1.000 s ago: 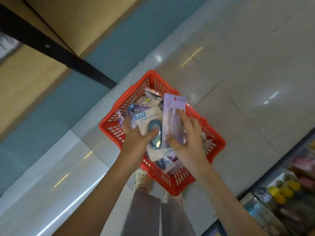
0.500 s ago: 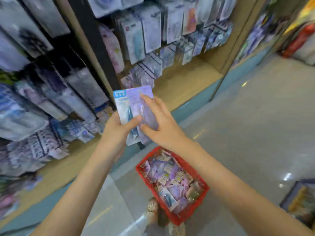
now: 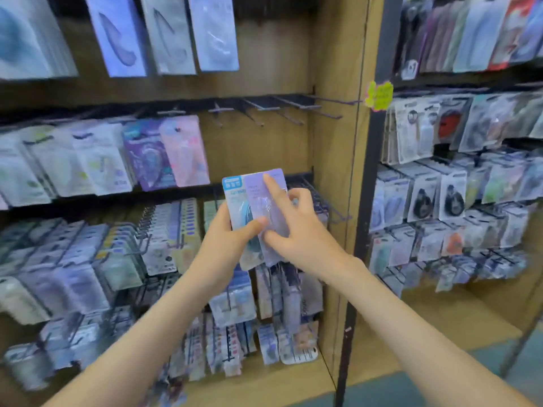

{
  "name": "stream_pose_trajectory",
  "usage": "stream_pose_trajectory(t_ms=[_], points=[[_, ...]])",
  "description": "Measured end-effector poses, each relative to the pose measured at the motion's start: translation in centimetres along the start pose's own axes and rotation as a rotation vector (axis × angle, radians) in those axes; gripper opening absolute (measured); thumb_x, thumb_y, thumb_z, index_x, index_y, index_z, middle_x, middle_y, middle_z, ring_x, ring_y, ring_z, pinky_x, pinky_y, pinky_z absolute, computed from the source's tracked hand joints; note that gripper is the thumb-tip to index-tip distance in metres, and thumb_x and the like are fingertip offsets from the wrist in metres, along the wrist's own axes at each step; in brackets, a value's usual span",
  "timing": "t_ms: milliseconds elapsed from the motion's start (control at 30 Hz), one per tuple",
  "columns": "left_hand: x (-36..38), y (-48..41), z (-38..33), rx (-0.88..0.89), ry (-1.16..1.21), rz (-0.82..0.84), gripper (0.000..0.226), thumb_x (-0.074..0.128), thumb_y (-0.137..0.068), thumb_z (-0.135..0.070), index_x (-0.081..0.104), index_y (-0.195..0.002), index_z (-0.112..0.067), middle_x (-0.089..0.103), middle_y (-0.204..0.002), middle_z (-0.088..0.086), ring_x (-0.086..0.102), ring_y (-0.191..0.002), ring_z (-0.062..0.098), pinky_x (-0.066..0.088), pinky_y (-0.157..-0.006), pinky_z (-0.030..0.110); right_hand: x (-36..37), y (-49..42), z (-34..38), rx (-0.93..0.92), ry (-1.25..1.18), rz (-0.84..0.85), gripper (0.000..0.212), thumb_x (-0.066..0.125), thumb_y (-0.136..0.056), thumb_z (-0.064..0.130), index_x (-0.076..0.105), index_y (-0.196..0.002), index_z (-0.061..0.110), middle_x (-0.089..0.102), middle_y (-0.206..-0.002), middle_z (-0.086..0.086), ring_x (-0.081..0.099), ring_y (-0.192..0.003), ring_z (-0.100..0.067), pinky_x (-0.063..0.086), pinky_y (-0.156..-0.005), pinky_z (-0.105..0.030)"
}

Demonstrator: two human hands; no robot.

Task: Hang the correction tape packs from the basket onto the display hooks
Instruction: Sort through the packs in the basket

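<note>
- Hung packs (image 3: 97, 163), far left of the post (image 3: 332, 142): rows of flat card-and-blister packets on wire pegs. Motion blur smears them and no print can be read. The rows are cut off by the frame's left edge.
- Left hand (image 3: 226, 239), left of the post at mid height: it grips the blue pack (image 3: 235, 198). The thumb lies across the pack's front, and the fingers are hidden behind the card.
- Blue pack: upright flat card with a blue header and a clear blister over a rounded blue shape. Its right part is covered by the purple pack (image 3: 258, 195), and its lower end is partly hidden by the thumb.
- Purple pack: upright pale lilac card under glossy plastic, overlapping the front of the blue one. Its lettering is too blurred to read.
- Right hand (image 3: 302, 233), just left of the post: it pinches the purple pack. The forefinger is straight up the face, the thumb is on the lower front, and the other fingers are curled round the right edge.
- Hooks (image 3: 266, 107), above both hands and left of the post: thin dark metal rods standing out from a wooden back panel, with nothing hanging on them. Both packs are held below them and clear of them.
- Post: an upright, wood-grained board.
- Tag (image 3: 379, 95), just right of the post: yellow, scalloped, its print unreadable.
- Bay (image 3: 446, 195), right of the post: more blurred packets, cut off at the right edge.
</note>
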State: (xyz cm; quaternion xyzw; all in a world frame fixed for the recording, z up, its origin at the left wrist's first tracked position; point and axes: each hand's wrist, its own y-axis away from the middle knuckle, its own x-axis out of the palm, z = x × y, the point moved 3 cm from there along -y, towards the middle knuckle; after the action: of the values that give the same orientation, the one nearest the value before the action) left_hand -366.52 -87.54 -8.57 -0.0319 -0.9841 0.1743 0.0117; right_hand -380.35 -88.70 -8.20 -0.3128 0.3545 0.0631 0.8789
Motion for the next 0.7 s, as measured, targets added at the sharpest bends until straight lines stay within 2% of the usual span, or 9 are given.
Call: stream_pose_trajectory(t_ms=[33, 167, 267, 333, 400, 533, 700], points=[[-1.9, -0.4, -1.4, 0.032, -0.005, -0.01, 0.036, 0.057, -0.092, 0.001, 0.058, -0.121, -0.02, 0.073, -0.109, -0.002, 0.07, -0.1, 0.019, 0.057, -0.078, 0.031, 0.5, -1.6, 1.9, -0.038, 0.025, -0.021, 0.077, 0.054, -0.094, 0.032, 0.003, -0.151, 0.045, 0.022, -0.117, 0.005, 0.045, -0.083, -0.016, 0.043, -0.078, -0.028], [-8.9, -2.2, -6.3, 0.129, -0.026, -0.039, 0.037, 0.059, -0.093, -0.005, 0.055, -0.129, -0.018, 0.07, -0.118, 0.003, 0.067, -0.108, 0.022, 0.054, -0.092, 0.043, 1.8, -7.1, 8.3, -0.105, 0.053, -0.063, 0.073, 0.05, -0.095, 0.045, 0.003, -0.151, 0.046, 0.027, -0.114, 0.004, 0.052, -0.086, -0.02, 0.049, -0.082, -0.036], [-12.1, -4.1, -8.9, 0.184, 0.006, -0.027, 0.038, 0.058, -0.092, -0.005, 0.055, -0.129, -0.016, 0.071, -0.116, 0.003, 0.068, -0.106, 0.023, 0.056, -0.085, 0.036, 1.8, -10.4, 11.3, -0.15, 0.041, -0.094, 0.073, 0.053, -0.094, 0.044, 0.007, -0.151, 0.045, 0.027, -0.115, 0.002, 0.051, -0.09, -0.017, 0.046, -0.088, -0.034], [-13.6, -5.4, -10.2, 0.222, 0.037, -0.037, 0.037, 0.057, -0.092, -0.003, 0.056, -0.128, -0.012, 0.071, -0.116, 0.005, 0.068, -0.104, 0.022, 0.057, -0.083, 0.034, 1.2, -12.6, 12.5, -0.188, 0.068, -0.142, 0.075, 0.056, -0.093, 0.043, 0.009, -0.151, 0.045, 0.027, -0.115, 0.002, 0.049, -0.086, -0.013, 0.044, -0.087, -0.03], [-14.9, -7.1, -11.4, 0.267, 0.069, -0.073, 0.035, 0.056, -0.091, 0.0, 0.057, -0.126, -0.008, 0.072, -0.112, 0.006, 0.07, -0.099, 0.021, 0.058, -0.081, 0.035, 0.1, -15.1, 12.8, -0.201, 0.097, -0.19, 0.075, 0.056, -0.093, 0.044, 0.008, -0.151, 0.045, 0.027, -0.115, 0.002, 0.047, -0.081, -0.008, 0.043, -0.083, -0.028], [-17.2, -10.5, -14.3, 0.328, 0.126, -0.124, 0.031, 0.058, -0.091, -0.002, 0.059, -0.122, -0.01, 0.073, -0.104, 0.004, 0.071, -0.091, 0.019, 0.059, -0.071, 0.034, -3.4, -20.4, 11.7, -0.192, 0.115, -0.331, 0.073, 0.054, -0.095, 0.042, 0.007, -0.151, 0.046, 0.026, -0.12, 0.003, 0.048, -0.085, -0.01, 0.043, -0.079, -0.024], [-17.2, -14.9, -16.2, 0.324, 0.147, -0.123, 0.036, 0.059, -0.093, -0.012, 0.056, -0.129, -0.014, 0.069, -0.117, 0.009, 0.069, -0.103, 0.027, 0.055, -0.089, 0.048, -8.2, -26.1, 9.5, -0.16, 0.068, -0.537, 0.075, 0.058, -0.094, 0.033, 0.011, -0.152, 0.041, 0.029, -0.115, -0.003, 0.043, -0.079, -0.012, 0.04, -0.072, -0.026]])
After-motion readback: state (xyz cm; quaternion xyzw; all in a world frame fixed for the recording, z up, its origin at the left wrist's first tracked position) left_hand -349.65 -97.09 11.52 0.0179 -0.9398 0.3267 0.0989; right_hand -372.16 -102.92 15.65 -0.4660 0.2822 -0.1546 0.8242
